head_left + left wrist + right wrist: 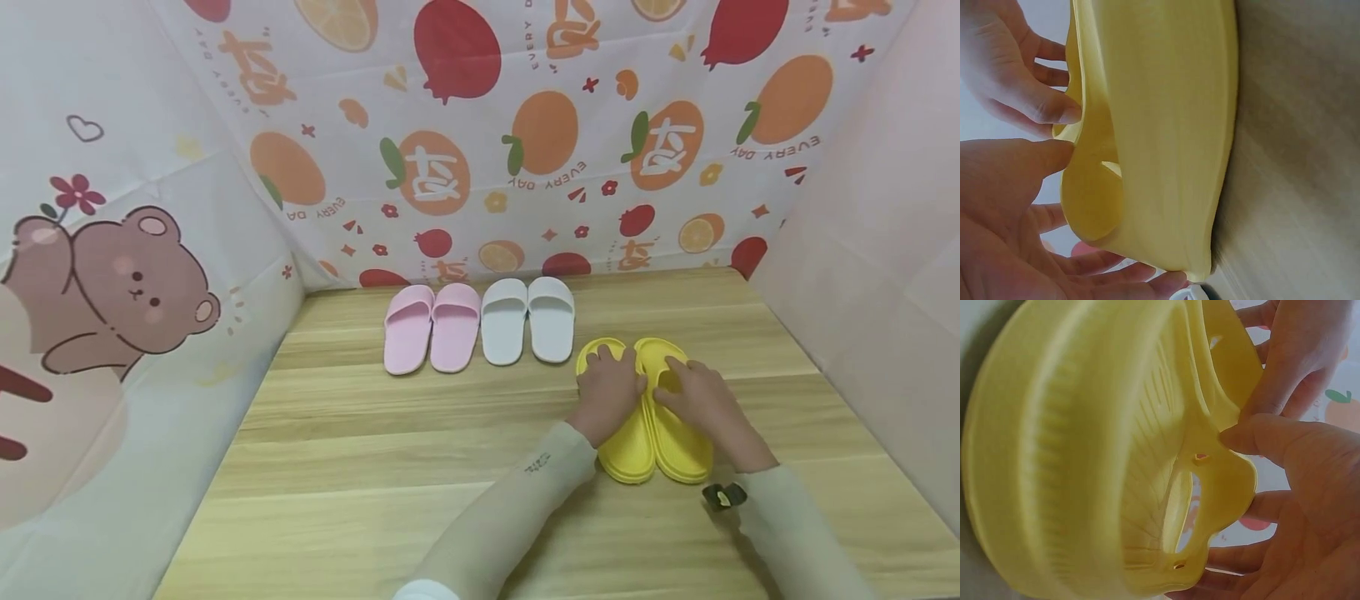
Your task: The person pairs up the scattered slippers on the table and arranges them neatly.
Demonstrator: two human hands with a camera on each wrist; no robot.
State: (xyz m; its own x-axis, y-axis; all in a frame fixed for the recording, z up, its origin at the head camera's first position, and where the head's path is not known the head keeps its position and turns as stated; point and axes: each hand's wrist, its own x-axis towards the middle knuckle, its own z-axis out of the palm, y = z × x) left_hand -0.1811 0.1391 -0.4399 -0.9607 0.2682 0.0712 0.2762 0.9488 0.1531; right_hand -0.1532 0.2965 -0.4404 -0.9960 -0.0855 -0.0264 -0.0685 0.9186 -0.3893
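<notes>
A pair of yellow slippers stands side by side on the wooden tabletop, toes toward the back wall. My left hand (611, 387) lies over the strap of the left yellow slipper (628, 454), its thumb at the inner side and its fingers spread across the strap and down the outer side, as the left wrist view shows. Over the other strap is my right hand (697, 398), which grips the right yellow slipper (682, 450) between thumb and fingers. Both thumbs come close together where the two slippers meet. The hands partly hide the straps.
Left of the yellow pair, farther back, stand white slippers (505, 335) and pink slippers (408, 346) in a row. The wooden tabletop (360, 475) ends at a fruit-print cloth (517, 208) behind. Pale cloth walls rise at both sides, the left one (97, 467) with a bear print.
</notes>
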